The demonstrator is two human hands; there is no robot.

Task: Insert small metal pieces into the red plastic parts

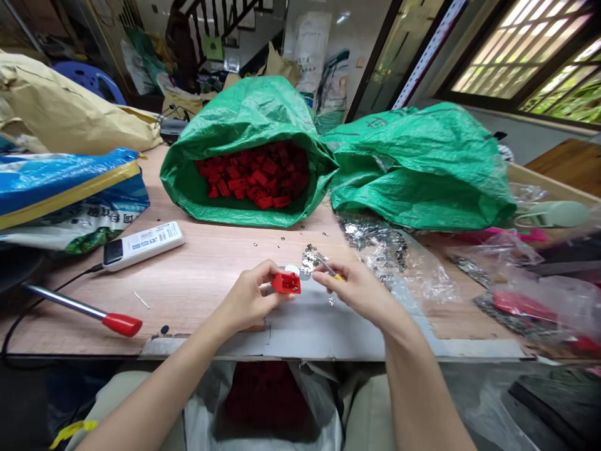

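Note:
My left hand (253, 294) pinches a small red plastic housing (287, 283) above the front of the table, its hollow side facing me. Small metal parts seem to sit inside the hollow. My right hand (359, 288) is closed around a slim tool with a yellow handle (339, 277), just right of the housing; its thin metal end points up and left, and its exact kind is unclear. Behind the hands lies a small heap of metal pieces (310, 255). A loose metal piece (332, 301) rests on the grey sheet (323, 332) below my right hand.
At the back, an open green sack (244, 216) holds many red housings; another green sack (422, 169) stands beside it. Plastic bags of metal pieces (375, 241) lie right. Leftward are a white device (145, 244) with a cable and a red-tipped lever (122, 324).

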